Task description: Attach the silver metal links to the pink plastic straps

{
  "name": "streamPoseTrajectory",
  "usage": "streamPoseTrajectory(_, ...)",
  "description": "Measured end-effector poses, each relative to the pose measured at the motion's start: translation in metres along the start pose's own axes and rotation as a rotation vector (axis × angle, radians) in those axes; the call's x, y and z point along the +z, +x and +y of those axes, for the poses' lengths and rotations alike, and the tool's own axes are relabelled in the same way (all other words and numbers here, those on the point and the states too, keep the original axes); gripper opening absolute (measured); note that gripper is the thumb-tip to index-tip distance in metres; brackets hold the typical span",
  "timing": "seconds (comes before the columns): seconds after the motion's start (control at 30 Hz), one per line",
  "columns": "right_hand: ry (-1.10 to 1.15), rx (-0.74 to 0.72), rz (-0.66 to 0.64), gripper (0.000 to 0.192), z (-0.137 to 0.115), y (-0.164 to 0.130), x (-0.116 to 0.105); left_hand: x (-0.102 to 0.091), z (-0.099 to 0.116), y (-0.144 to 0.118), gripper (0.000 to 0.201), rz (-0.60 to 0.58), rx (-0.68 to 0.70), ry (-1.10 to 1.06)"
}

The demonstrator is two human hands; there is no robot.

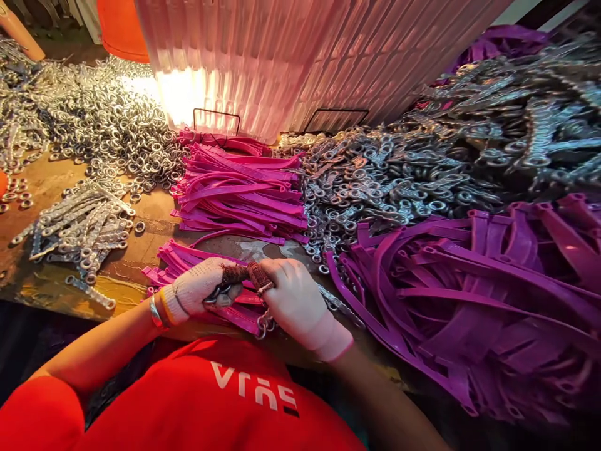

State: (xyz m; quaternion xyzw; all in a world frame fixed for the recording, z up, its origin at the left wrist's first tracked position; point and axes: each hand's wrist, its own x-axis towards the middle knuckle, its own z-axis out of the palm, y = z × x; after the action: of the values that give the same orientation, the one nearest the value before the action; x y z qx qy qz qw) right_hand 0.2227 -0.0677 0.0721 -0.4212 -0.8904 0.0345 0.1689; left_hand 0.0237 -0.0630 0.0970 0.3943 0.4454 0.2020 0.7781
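Observation:
My left hand (200,289), in a white knit glove with brown wrapping on the fingers, is closed around a dark metal piece (224,293). Its fingertips meet those of my right hand (295,300), also gloved and closed. Below the right fingers, silvery metal rings (266,322) stick out, apparently the end of a ring-ended metal link in that hand. Whatever lies between the fingertips is hidden. Beneath both hands, pink-purple straps (176,266) with eyelet ends rest on the wooden table (157,210).
Behind my hands lies a neat stack of magenta straps (239,194). Ring-ended metal links (89,225) are piled at left, with more metal links (375,169) heaped at right. Loose purple straps (469,282) spread over the right side. A translucent corrugated panel (263,56) stands behind.

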Motion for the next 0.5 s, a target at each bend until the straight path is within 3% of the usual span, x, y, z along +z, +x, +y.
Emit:
streamPoseTrajectory(0.17,-0.038,0.066,-0.032,0.019,-0.001,-0.003,-0.004,0.001,0.016,-0.008,0.036,-0.057,0.016,0.103)
streamPoseTrajectory(0.3,-0.024,-0.021,-0.002,0.016,0.000,-0.007,-0.007,0.006,0.011,-0.004,0.032,0.093,0.065,0.170)
streamPoseTrajectory(0.4,0.180,-0.046,0.057,0.023,0.005,-0.006,-0.004,0.008,0.003,0.002,0.032,0.112,0.076,0.172)
streamPoseTrajectory(0.5,0.451,0.093,0.124,0.028,0.017,-0.007,0.003,-0.001,-0.004,0.006,0.035,0.118,0.066,0.221)
